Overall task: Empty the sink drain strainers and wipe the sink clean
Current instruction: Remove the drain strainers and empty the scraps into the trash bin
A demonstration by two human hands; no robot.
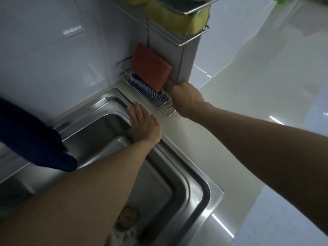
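At centre frame, the left hand (144,124) lay flat, fingers straight, on the sink's (204,192) far rim corner; the right hand (185,98) curled at the wire rack (165,107) edge, grip unclear. Lower centre, the strainer (126,217) sat in the open basin.

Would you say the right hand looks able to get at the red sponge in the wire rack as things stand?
Probably yes: the right hand is at the corner of the wire rack, right beside the red sponge, with nothing between them, though its curled fingers may be holding something.
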